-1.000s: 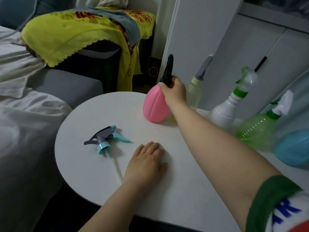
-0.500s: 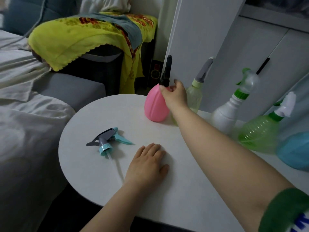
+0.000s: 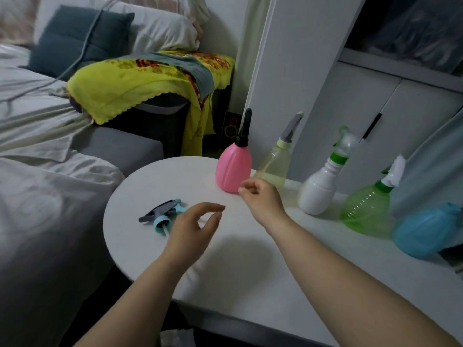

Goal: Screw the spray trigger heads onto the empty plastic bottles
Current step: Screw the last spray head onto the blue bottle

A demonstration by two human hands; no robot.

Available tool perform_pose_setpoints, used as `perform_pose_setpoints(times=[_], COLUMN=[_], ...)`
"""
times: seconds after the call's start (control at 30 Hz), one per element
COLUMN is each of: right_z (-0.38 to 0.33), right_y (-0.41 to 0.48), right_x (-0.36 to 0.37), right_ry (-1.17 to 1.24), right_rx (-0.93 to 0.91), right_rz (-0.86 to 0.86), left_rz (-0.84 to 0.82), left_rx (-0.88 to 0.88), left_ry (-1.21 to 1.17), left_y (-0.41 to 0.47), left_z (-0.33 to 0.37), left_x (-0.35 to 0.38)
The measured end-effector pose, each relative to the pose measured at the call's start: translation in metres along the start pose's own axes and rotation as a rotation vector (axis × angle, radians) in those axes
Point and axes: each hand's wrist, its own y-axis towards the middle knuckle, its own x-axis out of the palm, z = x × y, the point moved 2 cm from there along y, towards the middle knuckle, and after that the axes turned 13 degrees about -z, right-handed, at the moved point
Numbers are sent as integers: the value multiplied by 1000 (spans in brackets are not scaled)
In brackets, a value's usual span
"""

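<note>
A loose grey-and-teal trigger head (image 3: pixel 160 214) lies on the round white worktop (image 3: pixel 140 249). The left hand (image 3: pixel 190 229) hovers just beside it, fingers loosely curved, empty. The right hand (image 3: pixel 261 197), fingers loosely curled and empty, hangs just before the upright pink bottle (image 3: pixel 234 169). A blue bottle (image 3: pixel 426 230) sits far right.

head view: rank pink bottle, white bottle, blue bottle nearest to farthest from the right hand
1. pink bottle, just behind the right hand
2. white bottle, off to its right
3. blue bottle, at the far right
</note>
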Motion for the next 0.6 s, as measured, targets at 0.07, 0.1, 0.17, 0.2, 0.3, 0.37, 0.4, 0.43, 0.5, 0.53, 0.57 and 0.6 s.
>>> perform_pose_setpoints(times=[0.07,0.1,0.17,0.2,0.3,0.37,0.4,0.43,0.5,0.53,0.57,0.6], right_z=[1,1,-1,-3,-10,-15,-18,-21,-25,-26,-27,-27], right_y=[-3,-4,-6,-7,-6,-5,-5,-4,-3,-2,0,2], right_x=[14,22,39,48,75,91,99,106,116,120,122,124], right_ry=[-8,-13,-28,-37,-91,-146,-168,-184,-199,-205,-217,-237], right_rx=[22,34,60,67,66,50,35,15,-13,-18,-20,-21], right_rz=[-69,-106,-185,-225,-320,-359,-377,-393,-414,-410,-400,-389], left_rz=[106,163,267,306,309,270,248,218,149,118,91,68], left_rx=[-35,-72,-148,-194,-401,-512,-538,-546,-541,-538,-537,-536], left_ry=[64,102,180,223,349,350,348,369,455,499,537,570], left_y=[-6,-9,-18,-23,-33,-34,-34,-32,-30,-29,-29,-28], left_z=[-6,-12,-30,-42,-74,-86,-90,-93,-96,-98,-100,-101], left_x=[-22,-34,-56,-65,-79,-79,-78,-77,-76,-77,-77,-77])
